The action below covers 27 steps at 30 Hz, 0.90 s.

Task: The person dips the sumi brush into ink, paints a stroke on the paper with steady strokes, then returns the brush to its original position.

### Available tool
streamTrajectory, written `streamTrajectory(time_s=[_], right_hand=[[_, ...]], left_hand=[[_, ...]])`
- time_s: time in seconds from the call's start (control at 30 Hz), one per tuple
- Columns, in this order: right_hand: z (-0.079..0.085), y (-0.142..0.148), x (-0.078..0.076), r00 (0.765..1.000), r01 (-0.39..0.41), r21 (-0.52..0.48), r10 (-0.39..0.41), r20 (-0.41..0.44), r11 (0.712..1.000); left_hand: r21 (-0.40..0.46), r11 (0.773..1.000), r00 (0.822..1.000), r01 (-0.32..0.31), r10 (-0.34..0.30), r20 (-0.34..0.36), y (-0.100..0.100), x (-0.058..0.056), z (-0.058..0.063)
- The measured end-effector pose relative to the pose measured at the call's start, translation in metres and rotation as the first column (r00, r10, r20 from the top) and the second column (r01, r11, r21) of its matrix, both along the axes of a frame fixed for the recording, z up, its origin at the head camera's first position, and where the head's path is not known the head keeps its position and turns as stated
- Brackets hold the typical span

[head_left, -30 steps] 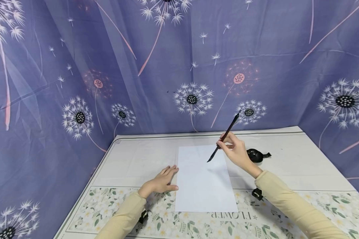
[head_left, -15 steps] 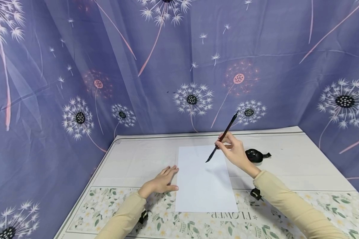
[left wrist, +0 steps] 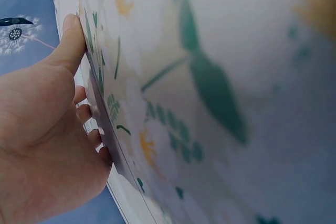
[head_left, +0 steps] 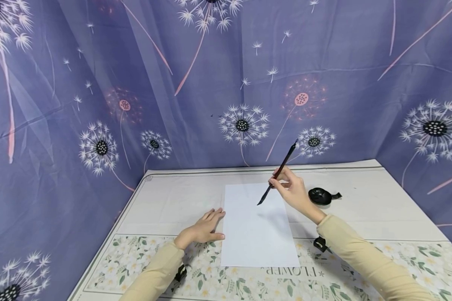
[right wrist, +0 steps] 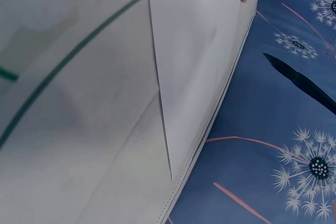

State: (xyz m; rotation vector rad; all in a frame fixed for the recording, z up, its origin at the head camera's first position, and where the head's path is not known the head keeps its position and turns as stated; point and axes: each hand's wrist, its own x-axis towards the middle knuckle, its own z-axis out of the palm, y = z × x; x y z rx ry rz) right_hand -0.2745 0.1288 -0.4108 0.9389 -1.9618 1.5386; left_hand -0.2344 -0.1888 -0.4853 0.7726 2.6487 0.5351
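Note:
A dark ink brush [head_left: 282, 167] slants in my right hand [head_left: 294, 190], pinched between thumb and fingers, its black tip pointing down and left above the white sheet of paper [head_left: 258, 242]. The tip looks apart from the paper, with a faint shadow below. In the right wrist view the brush's dark bristle end [right wrist: 296, 80] shows against the curtain. My left hand [head_left: 203, 228] lies with spread fingers on the table, fingertips and thumb at the paper's left edge. In the left wrist view the left hand [left wrist: 47, 114] rests on the flowered cloth. No marks show on the paper.
A black ink dish [head_left: 320, 196] stands right of the paper, behind the right forearm. The table cloth [head_left: 177, 188] is white with a flowered band along the front. A purple dandelion curtain [head_left: 196, 138] encloses the table's back and sides.
My right hand has drifted slightly left with the brush, whose tip has moved left over the paper. More of the ink dish shows. The left hand stays in place.

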Motion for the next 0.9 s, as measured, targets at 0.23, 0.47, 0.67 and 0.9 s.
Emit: streamTrajectory(time_s=[0.23,0.47,0.67,0.9], right_hand=[[0.0009,-0.0013,0.0007,1.0,-0.004,0.0,0.004,-0.005,1.0],[-0.0002,-0.0022,0.0005,1.0,-0.004,-0.001,0.004,-0.009,1.0],[-0.0009,-0.0026,0.0005,1.0,-0.006,0.01,0.006,-0.005,1.0],[-0.0089,-0.0046,-0.0067,1.0,-0.006,-0.037,0.006,-0.01,0.999]], left_hand=[[0.004,1.0,1.0,-0.001,0.001,-0.002,0.0008,-0.0012,-0.0011],[0.013,1.0,1.0,0.007,-0.007,-0.001,-0.0008,-0.0016,-0.0026],[0.019,0.999,0.999,0.035,-0.034,-0.022,-0.0034,-0.0016,-0.0055],[0.023,1.0,1.0,0.009,-0.009,-0.009,-0.0019,-0.0014,-0.0036]])
